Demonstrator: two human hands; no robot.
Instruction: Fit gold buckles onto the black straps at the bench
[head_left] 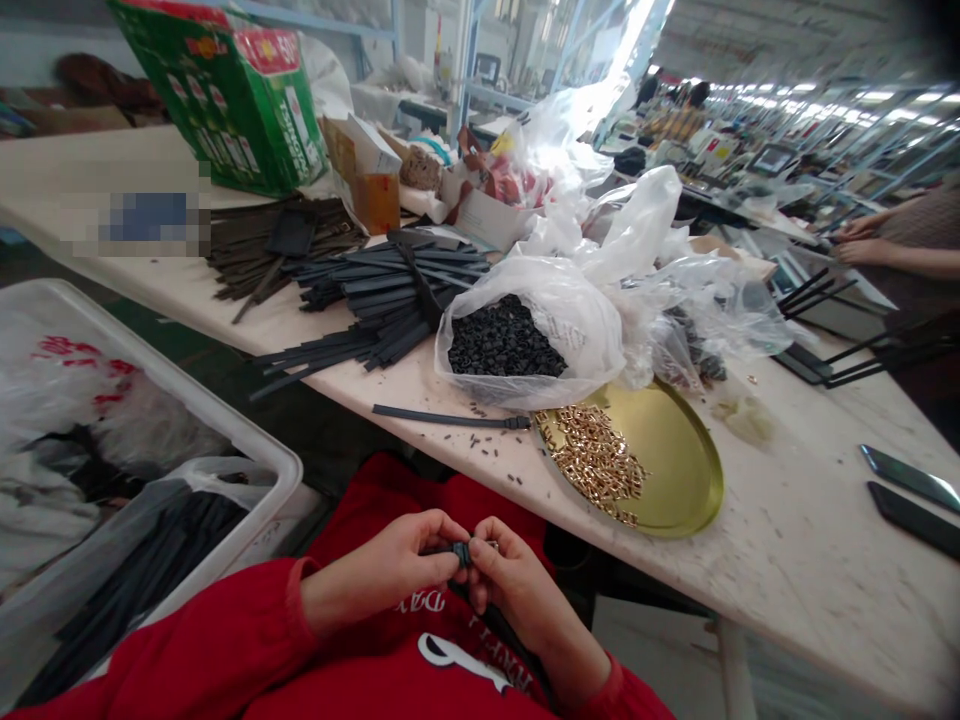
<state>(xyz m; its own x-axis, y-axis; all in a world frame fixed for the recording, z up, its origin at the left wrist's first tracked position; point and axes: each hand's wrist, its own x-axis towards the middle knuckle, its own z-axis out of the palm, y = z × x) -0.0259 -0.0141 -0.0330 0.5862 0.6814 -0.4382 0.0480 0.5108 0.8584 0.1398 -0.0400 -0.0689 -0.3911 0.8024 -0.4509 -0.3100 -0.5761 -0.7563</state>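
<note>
Close to my body, my left hand [401, 560] pinches the end of a dark strap [460, 553] between thumb and fingers. From the other side my right hand [517, 580] grips the same strap, its fingertips almost meeting the left ones. A small shiny bit shows at the right fingertips; what it is I cannot make out. Beyond my hands, a finished-looking dark strap [450, 416] lies along the table edge. A gold round tray [679, 465] holds a heap of small gold metal pieces [596, 465]. Beside it, an open plastic bag [581, 335] contains many small black pieces [502, 340].
Bundles of dark strips [397, 285] lie on the table [817, 520] behind the bag. A green box [225, 110] stands at the back left. Two phone-like dark objects [915, 478] rest at the right. A white bin [281, 450] stands at my left. A person's arms [892, 245] show far right.
</note>
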